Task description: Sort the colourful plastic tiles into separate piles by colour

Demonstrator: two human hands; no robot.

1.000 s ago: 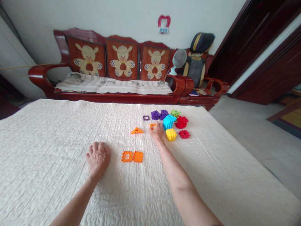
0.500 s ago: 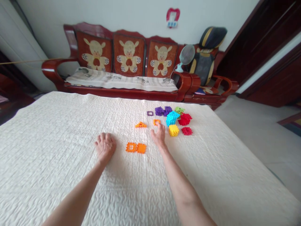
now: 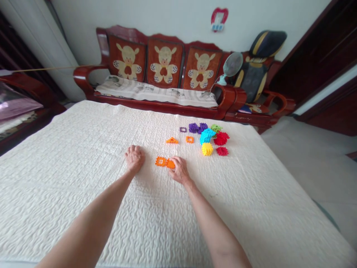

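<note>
My left hand (image 3: pixel 135 159) rests palm down on the quilted cover, its fingers slightly spread, left of the orange pieces and holding nothing. Two orange interlocking tiles lie side by side: a square frame tile (image 3: pixel 160 161) with a hole, and a solid tile (image 3: pixel 170 163) at its right. The fingers and thumb of my right hand (image 3: pixel 180 170) grip the right edge of the solid tile, partly covering it. Farther back are an orange triangular piece (image 3: pixel 172 140) and a loose orange frame tile (image 3: pixel 190 139), both untouched.
A white quilted cover (image 3: pixel 83 156) spreads over the table. At its back right sit a purple frame tile (image 3: pixel 183 130), purple stacks (image 3: pixel 193 128), and blue (image 3: pixel 206 136), yellow (image 3: pixel 207 149), green (image 3: pixel 216 128) and red (image 3: pixel 221 138) stacks. A wooden sofa (image 3: pixel 156 105) stands behind.
My right hand has left the loose orange frame tile and come back toward me onto the solid orange tile. The left hand stays flat. The camera view has shifted.
</note>
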